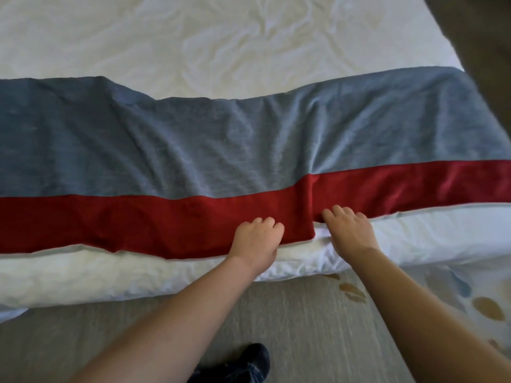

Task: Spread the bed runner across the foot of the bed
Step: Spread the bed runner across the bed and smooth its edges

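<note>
Runner: the runner (pixel 221 150) lies crosswise over the white duvet (pixel 193 37), with a wide grey-blue part on the far side and a red band (pixel 138 222) along the near side; both ends run out of view.
Lie of the runner: it is wrinkled and not straight. The left stretch sits nearer the person than the right stretch, and the far edge dips in the middle.
Fold: a fold (pixel 313 205) crosses the red band between the hands, where the near edge steps.
Left hand: the left hand (pixel 255 240) rests knuckles up on the near edge of the red band, left of the fold, fingers curled tight into the cloth. The thumb is hidden, so I cannot tell how much cloth it holds.
Right hand: the right hand (pixel 351 233) is just right of the fold, fingers bent down over the runner's near edge and clutching it.
In the way: the fold and the wrinkles fanning from it into the grey-blue part.
Around: a strip of duvet shows below the runner, then grey floor (pixel 304 313). A leaf-print sheet (pixel 470 294) hangs below the runner's right stretch. A dark-clad foot (pixel 254 360) stands on the floor below the hands.
</note>
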Motion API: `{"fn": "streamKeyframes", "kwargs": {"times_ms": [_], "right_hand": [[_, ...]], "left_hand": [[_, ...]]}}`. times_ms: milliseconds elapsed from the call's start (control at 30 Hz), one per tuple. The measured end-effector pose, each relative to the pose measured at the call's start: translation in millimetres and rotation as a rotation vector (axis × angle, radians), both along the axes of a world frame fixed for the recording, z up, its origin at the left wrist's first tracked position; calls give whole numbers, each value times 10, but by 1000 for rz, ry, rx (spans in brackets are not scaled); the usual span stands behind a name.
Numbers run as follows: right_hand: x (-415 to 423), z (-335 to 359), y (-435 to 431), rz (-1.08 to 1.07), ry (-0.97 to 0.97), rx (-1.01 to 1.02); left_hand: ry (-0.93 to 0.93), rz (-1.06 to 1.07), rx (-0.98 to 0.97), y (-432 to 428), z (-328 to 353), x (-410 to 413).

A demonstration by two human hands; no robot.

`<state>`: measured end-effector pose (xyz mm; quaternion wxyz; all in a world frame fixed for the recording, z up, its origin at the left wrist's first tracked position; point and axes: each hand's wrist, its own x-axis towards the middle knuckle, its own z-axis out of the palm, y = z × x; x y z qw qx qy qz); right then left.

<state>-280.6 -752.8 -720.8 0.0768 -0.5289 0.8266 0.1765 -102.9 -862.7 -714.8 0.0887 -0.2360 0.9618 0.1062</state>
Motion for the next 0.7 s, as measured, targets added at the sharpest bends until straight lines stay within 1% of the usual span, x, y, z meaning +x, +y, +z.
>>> {"fn": "streamKeyframes", "kwargs": {"times_ms": [100, 233, 333, 433, 500, 567, 700], "right_hand": [[-114, -19, -5, 66, 8, 18], [-350, -15, 148, 59, -93, 74], [-571, 26, 351, 45, -98, 107], [-652, 55, 483, 27, -146, 99], [-643, 27, 503, 29, -166, 76], [-644, 1, 500, 47, -171, 36], [-722, 90, 574, 38, -116, -31]], "left_hand": [[-58, 15, 14, 45, -42, -97], [-121, -9, 84, 78, -81, -129], [-175, -62, 104, 90, -111, -170], [-203, -106, 105, 96, -126, -251], [-182, -144, 83, 115, -149, -321], [-118, -177, 57, 141, -172, -429], [-30, -239, 73, 292, -135, -778]]}}
